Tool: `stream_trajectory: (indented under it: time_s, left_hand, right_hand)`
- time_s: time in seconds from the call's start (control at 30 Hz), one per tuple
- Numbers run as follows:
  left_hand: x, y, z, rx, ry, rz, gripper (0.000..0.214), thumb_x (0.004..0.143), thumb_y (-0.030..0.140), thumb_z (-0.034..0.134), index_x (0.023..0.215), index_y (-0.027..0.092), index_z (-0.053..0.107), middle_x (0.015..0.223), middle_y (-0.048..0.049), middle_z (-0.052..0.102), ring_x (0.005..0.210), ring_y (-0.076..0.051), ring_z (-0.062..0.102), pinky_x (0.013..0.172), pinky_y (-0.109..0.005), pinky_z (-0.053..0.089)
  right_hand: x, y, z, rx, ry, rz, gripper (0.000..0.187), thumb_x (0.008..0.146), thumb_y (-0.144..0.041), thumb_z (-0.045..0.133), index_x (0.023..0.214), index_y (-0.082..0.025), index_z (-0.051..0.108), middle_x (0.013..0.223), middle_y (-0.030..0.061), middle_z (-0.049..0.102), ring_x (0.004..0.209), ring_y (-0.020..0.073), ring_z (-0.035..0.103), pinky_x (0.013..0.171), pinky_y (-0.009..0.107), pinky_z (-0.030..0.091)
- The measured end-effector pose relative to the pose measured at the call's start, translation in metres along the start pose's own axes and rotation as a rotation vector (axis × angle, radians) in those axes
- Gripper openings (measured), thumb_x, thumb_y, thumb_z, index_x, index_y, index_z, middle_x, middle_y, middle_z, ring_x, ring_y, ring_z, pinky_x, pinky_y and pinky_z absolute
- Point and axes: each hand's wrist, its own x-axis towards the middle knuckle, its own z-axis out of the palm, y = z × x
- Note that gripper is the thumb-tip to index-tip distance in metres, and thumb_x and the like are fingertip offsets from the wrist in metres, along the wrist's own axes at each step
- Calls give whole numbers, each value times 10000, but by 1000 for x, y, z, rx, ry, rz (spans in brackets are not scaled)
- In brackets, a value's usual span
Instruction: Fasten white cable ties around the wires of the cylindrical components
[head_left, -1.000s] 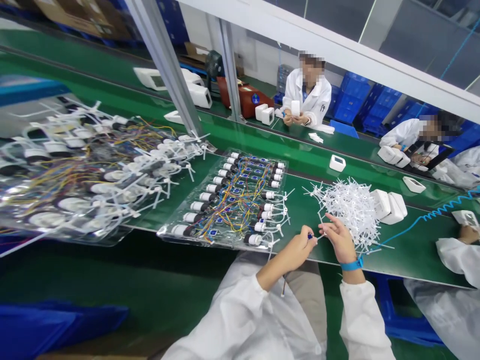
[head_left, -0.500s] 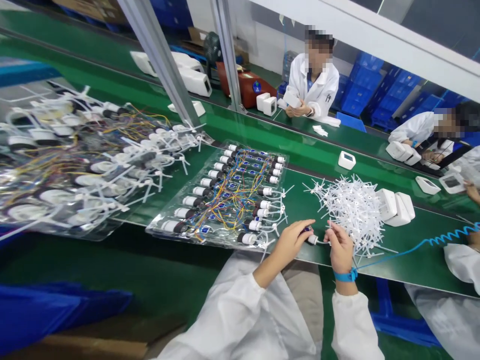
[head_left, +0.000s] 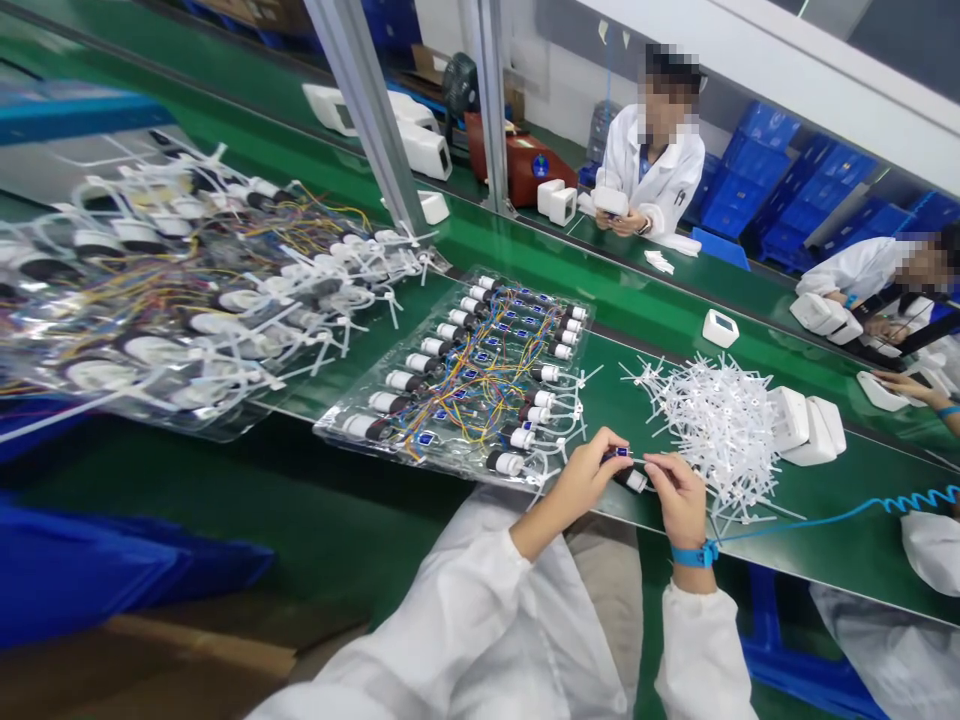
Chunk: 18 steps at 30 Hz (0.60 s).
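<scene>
My left hand (head_left: 587, 478) pinches a small blue circuit board (head_left: 621, 453) between thumb and fingertips. My right hand (head_left: 677, 492) has its thumb and forefinger closed on a thin white tube (head_left: 640, 461) close to the board. Just below the fingertips is a black-and-white cylindrical part (head_left: 634, 480), partly hidden by my hands; whether it hangs or rests on the green surface I cannot tell. To the left, a clear plastic tray (head_left: 341, 432) carries rows of similar cylinders with coloured wires and blue boards. Right of my hands lies a heap of white branched tubes (head_left: 712, 425).
More trays of wired parts (head_left: 172, 300) are stacked on the left. White housings (head_left: 814, 430) stand beyond the tube heap. A blue coiled cord (head_left: 825, 518) runs right from my wristband. Metal posts (head_left: 367, 120) rise at the back. A co-worker (head_left: 651, 160) opposite handles a white housing.
My fingertips have come closer together, and the blue board now shows between them. The cylinder sits lower beneath my fingers. The whole view has shifted, moving the scene slightly right.
</scene>
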Motion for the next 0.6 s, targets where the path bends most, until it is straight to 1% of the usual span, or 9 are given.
stream_trajectory:
  time_s: [0.1, 0.2, 0.27, 0.37, 0.47, 0.6]
  left_hand:
    - [1, 0, 0, 11, -45, 10, 176, 1006, 366, 687, 1116, 228, 688, 1011, -30, 801, 947, -231, 758, 879, -325, 572]
    - [2, 2, 0, 28, -78, 24, 161, 1009, 356, 684, 1109, 230, 697, 1062, -41, 815, 990, -239, 767, 905, -330, 576]
    - [1, 3, 0, 40, -94, 30, 148, 1014, 341, 678, 1109, 230, 703, 1078, -45, 819, 1009, -242, 769, 919, -332, 575]
    - [1, 4, 1, 65, -123, 36, 127, 1017, 320, 679, 1101, 231, 711, 1090, -50, 820, 1014, -241, 765, 938, -337, 577]
    - [0, 3, 1, 88, -145, 36, 122, 1019, 318, 682, 1104, 236, 714, 1095, -47, 820, 1004, -237, 762, 948, -343, 582]
    - [0, 2, 2, 97, -150, 44, 131, 1020, 324, 687, 1112, 235, 714, 1097, -48, 818, 996, -235, 762, 943, -340, 583]
  right_hand:
    - [0, 1, 0, 7, 7, 24, 239, 1007, -474, 766, 1002, -257, 869, 951, 76, 781, 915, 275, 706, 838, 409, 565]
    - [-1, 4, 1, 40, 12, 84, 269, 1016, -492, 750, 1021, -238, 836, 986, 80, 798, 918, 270, 725, 840, 399, 583]
    - [-2, 4, 2, 67, 9, 112, 263, 1010, -494, 759, 1033, -238, 813, 978, 71, 795, 897, 260, 731, 812, 380, 590]
    - [-3, 1, 3, 86, -16, 110, 257, 992, -496, 790, 1023, -240, 789, 967, 62, 784, 869, 249, 727, 781, 363, 591]
    - [-3, -1, 3, 91, -50, 91, 257, 1007, -495, 775, 1009, -238, 787, 965, 64, 779, 861, 246, 723, 796, 371, 592]
    - [-4, 0, 1, 86, -49, 82, 248, 1007, -485, 773, 999, -238, 797, 973, 70, 775, 875, 255, 718, 793, 378, 585]
